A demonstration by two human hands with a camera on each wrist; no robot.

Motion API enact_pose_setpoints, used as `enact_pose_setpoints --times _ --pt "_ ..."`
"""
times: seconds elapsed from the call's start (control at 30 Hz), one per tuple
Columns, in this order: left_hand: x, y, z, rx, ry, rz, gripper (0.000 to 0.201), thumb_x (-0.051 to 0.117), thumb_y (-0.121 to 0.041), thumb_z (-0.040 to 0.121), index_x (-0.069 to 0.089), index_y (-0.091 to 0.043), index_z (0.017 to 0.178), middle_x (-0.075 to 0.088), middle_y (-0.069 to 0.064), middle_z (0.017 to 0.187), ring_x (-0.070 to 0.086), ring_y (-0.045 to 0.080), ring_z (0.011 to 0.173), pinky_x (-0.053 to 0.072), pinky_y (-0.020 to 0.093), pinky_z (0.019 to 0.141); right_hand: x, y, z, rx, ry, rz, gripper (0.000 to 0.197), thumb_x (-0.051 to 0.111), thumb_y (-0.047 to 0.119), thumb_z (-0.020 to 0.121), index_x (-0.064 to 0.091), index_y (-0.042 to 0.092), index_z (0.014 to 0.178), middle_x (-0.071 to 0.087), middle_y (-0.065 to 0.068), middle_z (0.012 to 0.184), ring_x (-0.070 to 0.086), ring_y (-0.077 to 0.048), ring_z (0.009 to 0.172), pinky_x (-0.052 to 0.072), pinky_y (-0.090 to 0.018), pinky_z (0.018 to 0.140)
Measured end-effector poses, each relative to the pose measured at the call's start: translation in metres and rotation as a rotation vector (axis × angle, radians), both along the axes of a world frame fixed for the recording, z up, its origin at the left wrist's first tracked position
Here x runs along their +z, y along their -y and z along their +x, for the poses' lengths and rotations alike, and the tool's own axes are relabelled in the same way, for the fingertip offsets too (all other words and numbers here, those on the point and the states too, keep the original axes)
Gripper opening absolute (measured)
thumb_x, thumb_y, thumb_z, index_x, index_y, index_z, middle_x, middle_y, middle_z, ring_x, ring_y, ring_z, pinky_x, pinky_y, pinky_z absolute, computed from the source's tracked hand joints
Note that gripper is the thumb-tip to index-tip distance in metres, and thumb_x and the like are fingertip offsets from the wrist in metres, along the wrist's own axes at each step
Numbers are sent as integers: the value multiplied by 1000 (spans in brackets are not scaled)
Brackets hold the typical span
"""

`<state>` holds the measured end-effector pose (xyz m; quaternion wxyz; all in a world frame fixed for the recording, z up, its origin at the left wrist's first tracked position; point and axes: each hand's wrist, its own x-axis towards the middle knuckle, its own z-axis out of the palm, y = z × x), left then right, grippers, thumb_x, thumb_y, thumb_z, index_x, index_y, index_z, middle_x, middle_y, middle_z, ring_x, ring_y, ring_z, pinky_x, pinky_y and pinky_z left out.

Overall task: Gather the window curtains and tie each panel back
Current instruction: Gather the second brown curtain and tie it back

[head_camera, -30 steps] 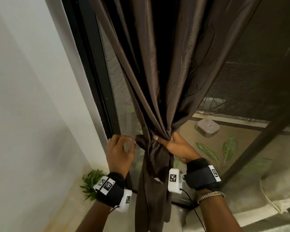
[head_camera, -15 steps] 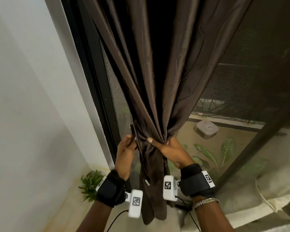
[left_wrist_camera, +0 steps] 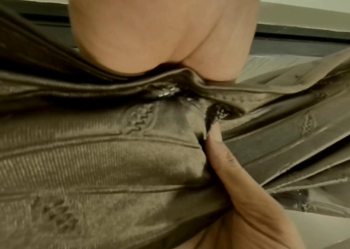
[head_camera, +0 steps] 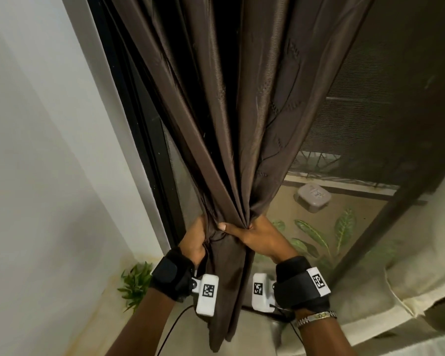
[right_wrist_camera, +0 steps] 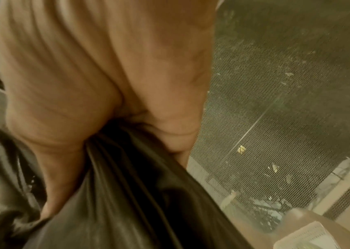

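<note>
A dark brown curtain panel [head_camera: 231, 111] hangs before the window and is bunched into a narrow neck at waist height. My right hand [head_camera: 252, 233] grips that neck from the right, thumb across the front folds. My left hand [head_camera: 197, 237] holds the bunch from the left, its fingers wrapped behind the cloth. In the left wrist view my palm and thumb press on the ribbed curtain fabric [left_wrist_camera: 106, 160]. In the right wrist view the curtain folds [right_wrist_camera: 131, 176] run out from under my curled fingers. No separate tie-back shows.
The black window frame [head_camera: 141, 140] and a white wall [head_camera: 36, 150] stand at left. Mesh screen [head_camera: 370, 111] fills the window at right. A small green plant [head_camera: 136, 283] sits on the floor by the wall. Beige cloth-covered furniture [head_camera: 421, 278] lies at lower right.
My left hand came off the window frame side and closed on the left of the curtain bunch. My right hand kept its grip on the gathered neck.
</note>
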<state>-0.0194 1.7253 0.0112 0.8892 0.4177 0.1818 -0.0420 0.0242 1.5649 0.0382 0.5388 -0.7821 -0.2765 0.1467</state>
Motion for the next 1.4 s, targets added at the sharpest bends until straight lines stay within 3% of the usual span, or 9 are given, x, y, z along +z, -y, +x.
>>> enact_pose_setpoints --times 0.1,0.2,0.37,0.47,0.57,0.77,1.07,1.23,1.4 --pt "3 1 1 18 50 16 44 28 -31 114 66 -10 113 81 7 92 80 11 74 63 22 61 2 1 -2 -22 29 -84 45 81 41 92 57 55 128 59 37 122 56 23 107 43 0 95" --pt "4 6 3 68 92 47 35 28 -20 114 63 -17 115 71 1 93 76 3 62 59 16 56 -3 2 0 -187 59 -115 67 86 65 76 68 41 136 73 14 132 68 -8 119 57 -32 102" --pt "-6 6 -5 -7 22 243 35 42 -26 111 73 -10 108 82 15 99 80 14 76 62 24 62 -15 -2 6 -535 155 -346 89 63 100 58 79 23 97 80 -4 94 76 -26 88 63 -40 73" --pt "-35 -7 -6 52 78 667 28 51 -32 109 69 -11 114 73 15 117 73 25 108 56 33 93 -14 -3 5 -641 178 -410 79 59 99 66 63 20 69 68 -3 70 68 -26 68 59 -37 63" --pt "-50 -12 -18 64 197 1028 27 69 -26 101 63 -29 127 72 -13 122 66 -1 116 50 20 103 -11 -4 3 -659 174 -440 71 60 93 73 55 23 65 54 3 61 61 -24 64 57 -35 64" --pt "-33 -14 -40 272 248 1650 15 64 -31 101 69 -38 114 78 -18 94 73 0 82 58 20 72 -11 -9 8 -684 202 -488 84 53 99 71 64 15 76 61 -6 74 68 -36 78 61 -45 73" --pt "-18 14 -37 -108 594 1357 13 77 -16 94 81 -23 104 75 -16 101 71 1 97 55 17 87 -23 -6 10 -633 311 -436 78 52 89 82 77 18 101 58 -6 111 59 -29 106 56 -39 80" --pt "-28 31 -23 -357 569 1156 37 67 0 94 74 -16 126 73 -9 126 68 3 119 53 21 106 -24 6 19 -455 169 -352 65 63 78 85 74 14 87 72 -7 81 65 -26 72 47 -32 61" --pt "-35 40 -8 -203 593 1237 28 65 6 93 79 -11 110 76 -13 107 69 -12 104 53 12 94 -5 25 24 -47 85 -264 45 63 61 98 69 33 133 74 11 119 70 -8 103 56 -30 91"
